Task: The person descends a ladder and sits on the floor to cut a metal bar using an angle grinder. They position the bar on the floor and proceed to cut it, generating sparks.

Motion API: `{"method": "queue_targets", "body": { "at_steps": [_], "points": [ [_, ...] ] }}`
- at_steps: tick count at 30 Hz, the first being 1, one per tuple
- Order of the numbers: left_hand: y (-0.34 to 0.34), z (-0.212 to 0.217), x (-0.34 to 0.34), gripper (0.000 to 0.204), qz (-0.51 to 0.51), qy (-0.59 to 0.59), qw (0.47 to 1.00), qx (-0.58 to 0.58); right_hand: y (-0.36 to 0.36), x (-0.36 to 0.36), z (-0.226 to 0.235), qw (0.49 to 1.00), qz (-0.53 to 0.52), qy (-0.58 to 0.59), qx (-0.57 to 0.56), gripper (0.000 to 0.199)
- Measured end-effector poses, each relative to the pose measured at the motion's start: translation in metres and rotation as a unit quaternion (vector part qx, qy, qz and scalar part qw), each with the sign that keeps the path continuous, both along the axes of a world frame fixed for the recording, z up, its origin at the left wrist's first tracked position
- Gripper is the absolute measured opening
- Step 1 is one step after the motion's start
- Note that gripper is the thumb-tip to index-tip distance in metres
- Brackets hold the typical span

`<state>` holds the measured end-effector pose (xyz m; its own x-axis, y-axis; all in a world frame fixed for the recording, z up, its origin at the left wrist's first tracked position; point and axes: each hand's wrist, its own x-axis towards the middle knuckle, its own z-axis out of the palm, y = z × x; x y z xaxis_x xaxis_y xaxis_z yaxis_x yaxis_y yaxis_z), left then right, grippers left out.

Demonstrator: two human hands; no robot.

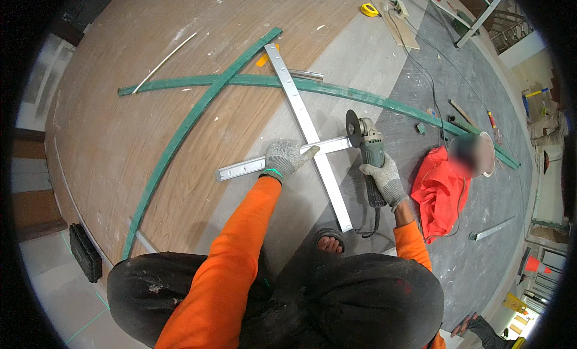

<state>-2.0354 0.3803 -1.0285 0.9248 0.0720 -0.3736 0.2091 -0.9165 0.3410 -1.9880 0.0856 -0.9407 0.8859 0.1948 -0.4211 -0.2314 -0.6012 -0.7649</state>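
My left hand [287, 157], in a grey knit glove, presses down on a short silver metal channel [240, 167] that lies crosswise over a longer perforated silver channel [300, 112] on the floor. My right hand [386, 181], also gloved, grips the body of a green angle grinder [369, 149]. The grinder's dark disc [352, 128] sits right at the right end of the short channel. Both sleeves are orange. A sandalled foot [329, 243] rests beside the lower end of the long channel.
Two long green curved strips [180, 133] cross on a brown wooden panel [120, 109]. A red cloth [440, 190] lies to the right, with a cable, a yellow tape measure [369, 9], a loose metal piece [490, 230] and a black case [86, 253].
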Motion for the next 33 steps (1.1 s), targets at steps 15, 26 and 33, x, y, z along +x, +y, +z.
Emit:
{"method": "queue_targets", "body": {
  "at_steps": [15, 26, 33],
  "points": [
    [0.002, 0.001, 0.000, 0.087, 0.005, -0.002, 1.000, -0.008, 0.001, 0.003, -0.006, 0.999, -0.011, 0.028, 0.021, 0.054],
    [0.001, 0.005, 0.001, 0.085, 0.010, 0.002, 1.000, -0.023, -0.003, 0.004, -0.018, 1.000, -0.002, -0.002, 0.020, 0.051],
    [0.001, -0.002, -0.002, 0.085, 0.013, -0.038, 0.999, -0.018, -0.009, 0.004, -0.021, 0.998, 0.001, 0.018, 0.060, 0.057]
  ]
}}
